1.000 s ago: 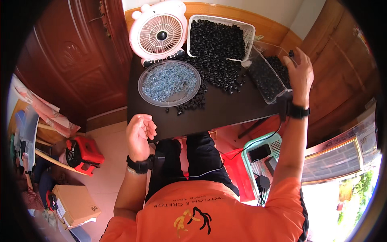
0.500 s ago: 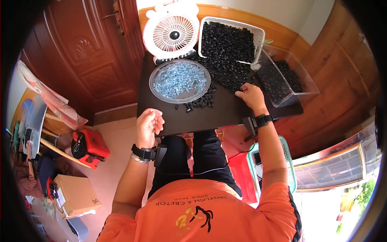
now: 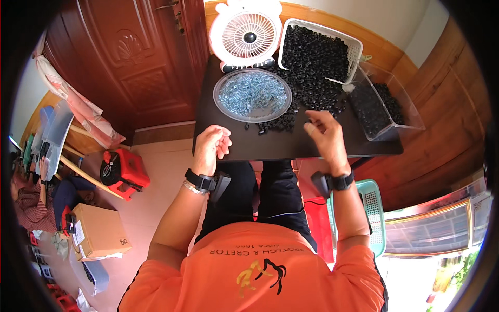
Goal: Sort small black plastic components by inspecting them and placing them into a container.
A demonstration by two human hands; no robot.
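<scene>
My left hand (image 3: 213, 145) hovers over the front left part of the dark table (image 3: 239, 148), fingers curled in with their tips near the thumb. Whatever they may hold is hidden. My right hand (image 3: 328, 139) is in front of the loose black parts, thumb and index finger bent toward each other. A dark spot shows between those fingertips, too small to name. Small ring-like black parts (image 3: 312, 93) spill across the table from a white basket (image 3: 355, 51). Left of them sits a round clear tray (image 3: 221, 107) of small shiny bluish pieces (image 3: 252, 93).
A white fan (image 3: 249, 37) stands behind the tray. At the table's right end is a clear plastic bin (image 3: 410, 120) with more black parts. Below are a green basket (image 3: 378, 218) and a red stool (image 3: 130, 171). Another person (image 3: 36, 208) sits at far left.
My right hand has drawn back from the edge of the black pile, toward me and leftward over the table. The left hand stays curled. The whole view has shifted slightly.
</scene>
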